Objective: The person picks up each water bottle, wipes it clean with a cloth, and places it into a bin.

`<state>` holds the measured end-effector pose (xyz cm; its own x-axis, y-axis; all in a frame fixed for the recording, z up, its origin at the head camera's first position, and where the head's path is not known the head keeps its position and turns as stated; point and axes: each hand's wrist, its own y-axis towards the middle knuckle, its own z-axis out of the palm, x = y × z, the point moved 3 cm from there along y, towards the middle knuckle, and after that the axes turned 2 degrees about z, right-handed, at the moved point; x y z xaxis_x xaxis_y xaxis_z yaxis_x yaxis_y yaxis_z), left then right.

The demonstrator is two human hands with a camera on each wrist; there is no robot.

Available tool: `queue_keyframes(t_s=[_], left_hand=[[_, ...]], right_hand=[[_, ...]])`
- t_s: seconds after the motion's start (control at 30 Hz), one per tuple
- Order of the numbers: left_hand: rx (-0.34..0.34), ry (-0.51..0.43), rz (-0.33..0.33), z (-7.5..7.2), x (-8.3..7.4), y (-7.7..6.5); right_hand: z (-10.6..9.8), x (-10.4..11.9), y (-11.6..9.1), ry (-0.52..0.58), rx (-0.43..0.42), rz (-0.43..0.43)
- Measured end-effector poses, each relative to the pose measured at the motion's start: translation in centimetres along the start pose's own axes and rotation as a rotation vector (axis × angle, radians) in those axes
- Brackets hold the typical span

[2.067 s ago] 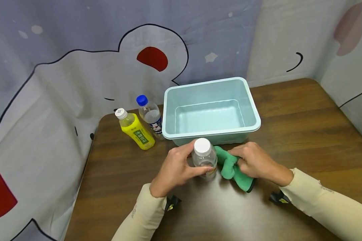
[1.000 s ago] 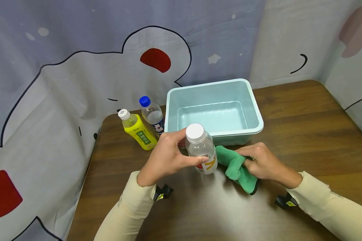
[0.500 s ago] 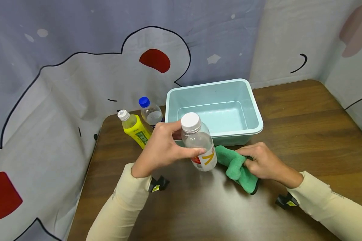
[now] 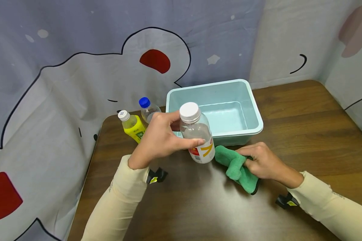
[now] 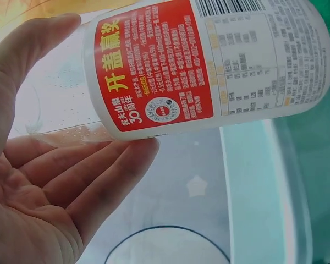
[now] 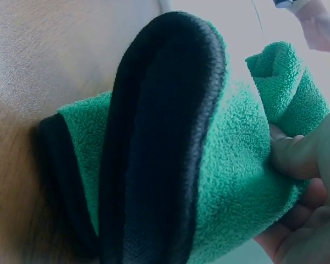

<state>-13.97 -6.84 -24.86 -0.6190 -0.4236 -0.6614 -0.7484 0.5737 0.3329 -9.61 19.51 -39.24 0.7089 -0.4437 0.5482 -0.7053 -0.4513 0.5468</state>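
A clear plastic bottle [image 4: 199, 147] with a white cap [image 4: 189, 112] is tilted in front of the near side of a pale blue-green basin [image 4: 229, 117], overlapping its rim in the head view. The left hand [image 4: 163, 137] grasps it, thumb on the near side and fingers round the far side, at the shoulder. Droplets cling to the clear wall there; whether there is liquid lower down is hard to tell behind the label. The basin's floor shows, with an outline moulded into it.

On the table [image 4: 304, 134], left of the basin, stand two more bottles: a clear one with a blue cap [image 4: 144, 102], and a yellow-wrapped one [image 4: 134, 129] with a white cap and pale yellow in its neck. The left hand partly covers both.

The held bottle's label [image 5: 154, 71] has a red panel reading 开盖赢奖 in large yellow characters, with 农夫山泉 and 30周年 in white beside a round code. A barcode and a table of small print lie on the white part. The yellow wrapper has a green panel, partly hidden.

The right hand [image 4: 260, 162] pinches a folded green cloth [image 4: 236, 167] with black edging between thumb and fingers, near the basin's front.
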Motion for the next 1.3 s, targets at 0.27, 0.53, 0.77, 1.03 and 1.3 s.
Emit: queue_keyframes(t_s=[0.27,0.53,0.77,1.03,1.3], left_hand=[[-0.017,0.019,-0.019,-0.9,-0.2,1.0],[-0.024,0.005,-0.039,-1.8,-0.7,1.6],[-0.058,-0.002,-0.013,-2.3,-0.7,2.2],[-0.097,0.064,-0.037,-2.6,-0.5,2.9],[-0.088,0.097,-0.055,-2.9,0.1,3.6]], right_hand=[[0.0,0.1,0.0,0.004,0.004,-0.006],[0.0,0.0,-0.1,-0.012,0.005,-0.004],[0.0,0.0,-0.1,0.000,0.008,0.006],[0.0,0.0,0.0,0.024,0.005,0.008],[0.1,-0.3,0.1,0.014,0.015,-0.004]])
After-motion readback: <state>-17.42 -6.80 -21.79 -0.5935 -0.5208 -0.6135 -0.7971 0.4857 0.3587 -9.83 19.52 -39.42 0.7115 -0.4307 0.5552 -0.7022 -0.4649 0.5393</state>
